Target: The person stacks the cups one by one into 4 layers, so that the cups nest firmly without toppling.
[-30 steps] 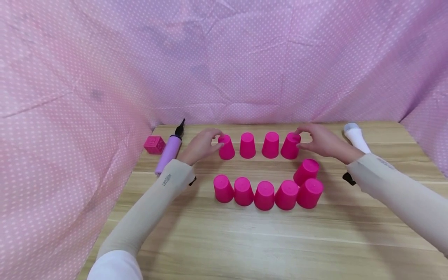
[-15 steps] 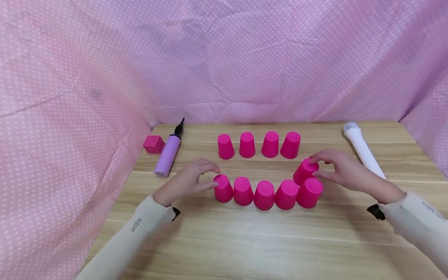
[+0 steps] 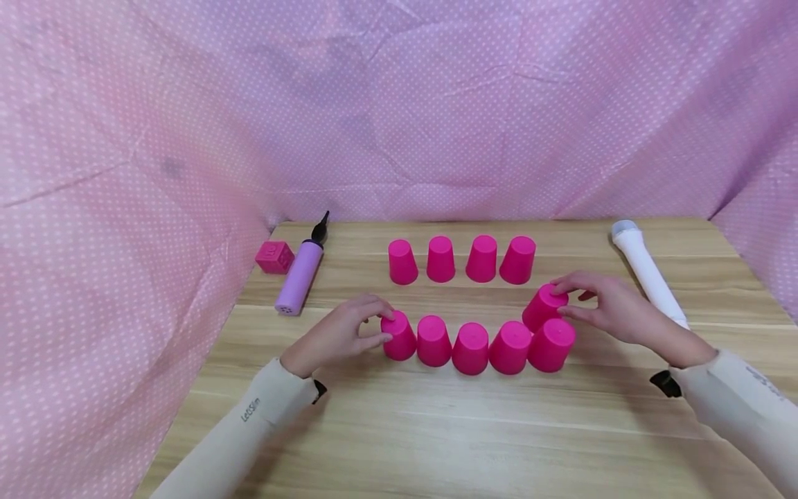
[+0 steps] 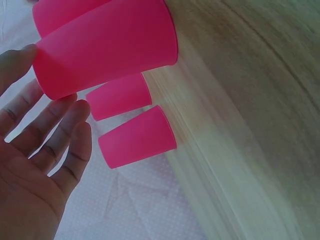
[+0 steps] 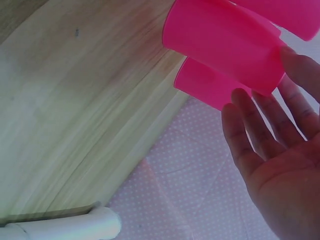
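Note:
Upside-down pink plastic cups stand in two rows on the table. My left hand [image 3: 341,331] pinches the leftmost front cup [image 3: 399,341] near its top, thumb on the near side and fingers on the far side. In the left wrist view, this cup [image 4: 110,52] lies between the thumb and fingertips. On the right, my right hand [image 3: 614,308] pinches the upper end of a cup [image 3: 539,312] standing just behind the front row's right end. The right wrist view shows the thumb and fingers around the top of that cup [image 5: 222,42].
Behind is a spaced row of cups [image 3: 481,259]. The other front-row cups [image 3: 471,350] stand close together. At the left lie a purple hand pump [image 3: 300,277] and a pink cube [image 3: 274,258]. A white microphone-shaped object [image 3: 648,270] lies right. A pink dotted cloth [image 3: 399,104] hangs behind the table [image 3: 449,436].
Both hands have come nearer from the ends of the back row, leaving its cups standing. The left now grips the leftmost front cup, the right the cup behind the right end.

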The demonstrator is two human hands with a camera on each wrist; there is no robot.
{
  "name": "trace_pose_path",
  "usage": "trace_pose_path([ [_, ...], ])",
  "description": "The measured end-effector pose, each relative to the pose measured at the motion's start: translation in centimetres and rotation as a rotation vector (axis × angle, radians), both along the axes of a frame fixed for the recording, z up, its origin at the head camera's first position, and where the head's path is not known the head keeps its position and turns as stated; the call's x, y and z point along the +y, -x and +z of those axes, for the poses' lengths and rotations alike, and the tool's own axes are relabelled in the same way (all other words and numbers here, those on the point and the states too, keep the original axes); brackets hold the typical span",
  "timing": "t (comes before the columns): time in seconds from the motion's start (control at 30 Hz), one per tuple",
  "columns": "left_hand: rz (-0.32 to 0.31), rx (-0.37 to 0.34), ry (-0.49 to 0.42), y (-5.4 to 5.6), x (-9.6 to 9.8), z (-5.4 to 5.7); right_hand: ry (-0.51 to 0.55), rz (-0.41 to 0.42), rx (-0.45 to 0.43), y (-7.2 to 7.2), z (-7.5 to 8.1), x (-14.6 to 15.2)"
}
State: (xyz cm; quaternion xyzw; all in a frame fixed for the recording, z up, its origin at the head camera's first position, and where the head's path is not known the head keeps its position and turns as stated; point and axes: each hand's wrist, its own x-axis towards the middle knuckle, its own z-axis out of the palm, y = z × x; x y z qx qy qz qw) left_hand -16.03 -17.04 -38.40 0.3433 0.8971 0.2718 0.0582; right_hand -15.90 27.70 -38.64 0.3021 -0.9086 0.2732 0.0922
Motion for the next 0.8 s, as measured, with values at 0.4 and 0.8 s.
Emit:
trace_pose_path([
  [0.4,-0.012,0.007,-0.051,-0.15,0.08,-0.62,0.051,0.013,-0.018,0.12,-0.22,-0.06],
  [0.8,-0.026,0.034,-0.059,0.11,0.41,-0.62,-0.001,-0.037,-0.027,-0.28,-0.20,-0.07],
])
